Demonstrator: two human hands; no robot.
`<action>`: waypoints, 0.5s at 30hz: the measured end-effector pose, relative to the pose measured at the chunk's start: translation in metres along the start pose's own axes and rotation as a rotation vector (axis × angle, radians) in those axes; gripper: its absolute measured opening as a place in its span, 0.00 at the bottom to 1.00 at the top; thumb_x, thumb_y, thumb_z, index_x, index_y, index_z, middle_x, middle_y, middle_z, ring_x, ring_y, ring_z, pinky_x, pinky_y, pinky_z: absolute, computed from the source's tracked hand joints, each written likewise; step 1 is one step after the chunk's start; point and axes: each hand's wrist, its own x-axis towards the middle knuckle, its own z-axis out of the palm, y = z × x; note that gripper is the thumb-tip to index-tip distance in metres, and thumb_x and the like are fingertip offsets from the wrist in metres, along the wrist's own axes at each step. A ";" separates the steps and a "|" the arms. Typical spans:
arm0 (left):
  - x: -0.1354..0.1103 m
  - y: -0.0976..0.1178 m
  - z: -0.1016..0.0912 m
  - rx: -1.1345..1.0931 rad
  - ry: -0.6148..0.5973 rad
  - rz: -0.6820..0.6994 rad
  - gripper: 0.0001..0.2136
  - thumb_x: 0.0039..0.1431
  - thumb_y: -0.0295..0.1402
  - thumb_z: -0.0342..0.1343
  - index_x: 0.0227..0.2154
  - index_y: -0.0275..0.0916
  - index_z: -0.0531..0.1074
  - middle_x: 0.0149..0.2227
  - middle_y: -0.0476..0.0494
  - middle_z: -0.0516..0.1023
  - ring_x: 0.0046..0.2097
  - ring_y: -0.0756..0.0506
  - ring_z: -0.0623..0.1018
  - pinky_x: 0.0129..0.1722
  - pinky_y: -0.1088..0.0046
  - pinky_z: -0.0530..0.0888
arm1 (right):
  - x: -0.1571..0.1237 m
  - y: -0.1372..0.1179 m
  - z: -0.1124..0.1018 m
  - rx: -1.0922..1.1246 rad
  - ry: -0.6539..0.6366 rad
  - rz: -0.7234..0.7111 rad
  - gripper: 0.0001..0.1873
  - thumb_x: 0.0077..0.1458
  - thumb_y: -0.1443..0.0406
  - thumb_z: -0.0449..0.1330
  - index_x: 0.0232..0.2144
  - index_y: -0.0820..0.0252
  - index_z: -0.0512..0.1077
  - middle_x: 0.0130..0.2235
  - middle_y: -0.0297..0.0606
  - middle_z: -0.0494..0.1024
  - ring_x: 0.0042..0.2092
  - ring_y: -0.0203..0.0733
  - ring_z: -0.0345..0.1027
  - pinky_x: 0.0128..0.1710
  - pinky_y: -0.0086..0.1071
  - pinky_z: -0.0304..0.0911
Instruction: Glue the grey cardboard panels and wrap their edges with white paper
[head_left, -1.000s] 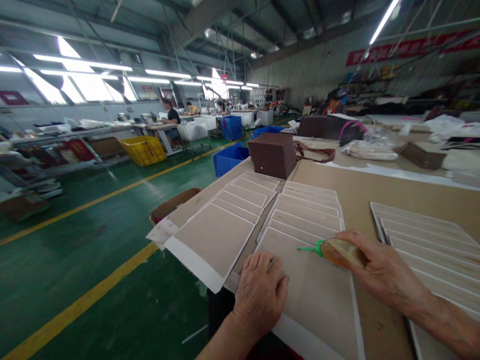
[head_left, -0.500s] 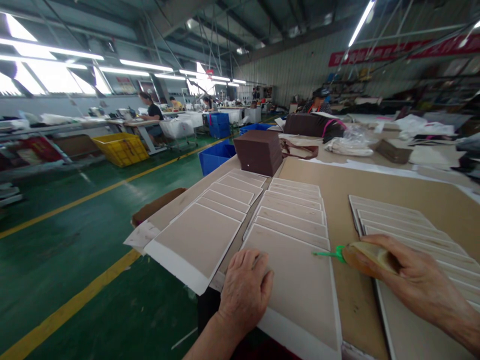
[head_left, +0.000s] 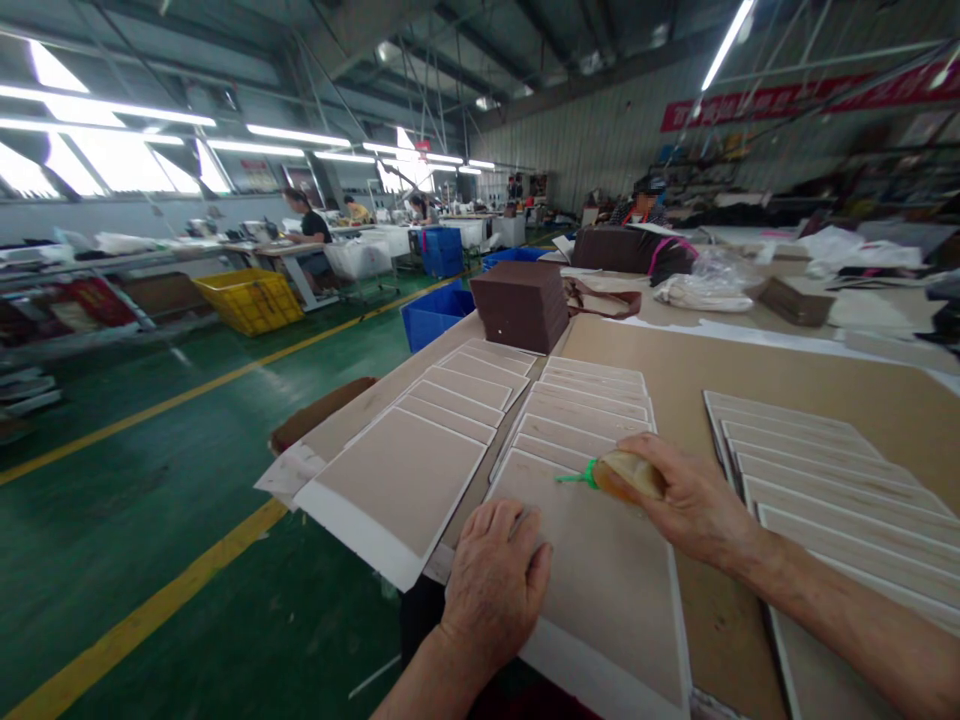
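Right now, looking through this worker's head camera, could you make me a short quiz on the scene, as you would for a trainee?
1. Which hand holds the translucent amber bottle with the thin green nozzle?
2. True or false: the dark brown, box-shaped stack stands on the tan tabletop, farther from the camera than the bottle.
3. How many rows of overlapping beige, white-edged rectangular panels lie there? a) one b) three c) five

Key: 1. The right hand. 2. True. 3. b.
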 end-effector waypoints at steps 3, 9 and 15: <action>0.001 0.000 -0.001 0.004 -0.001 -0.001 0.12 0.64 0.32 0.50 0.49 0.42 0.68 0.47 0.43 0.68 0.51 0.40 0.67 0.55 0.55 0.66 | 0.008 -0.004 0.004 0.038 -0.002 -0.019 0.13 0.56 0.68 0.51 0.44 0.57 0.68 0.41 0.39 0.77 0.40 0.43 0.74 0.39 0.34 0.67; 0.000 0.002 -0.003 -0.010 -0.010 -0.023 0.11 0.63 0.33 0.51 0.47 0.41 0.68 0.46 0.43 0.69 0.50 0.40 0.67 0.55 0.55 0.67 | -0.012 0.004 -0.015 0.079 -0.051 0.150 0.12 0.60 0.55 0.55 0.41 0.53 0.72 0.34 0.36 0.79 0.32 0.44 0.74 0.30 0.33 0.66; 0.000 0.004 -0.005 -0.011 -0.041 -0.023 0.09 0.63 0.33 0.52 0.45 0.41 0.69 0.45 0.43 0.70 0.50 0.39 0.68 0.55 0.55 0.67 | -0.058 0.030 -0.038 0.016 0.047 0.347 0.20 0.55 0.46 0.56 0.41 0.49 0.74 0.33 0.36 0.81 0.25 0.46 0.72 0.20 0.36 0.66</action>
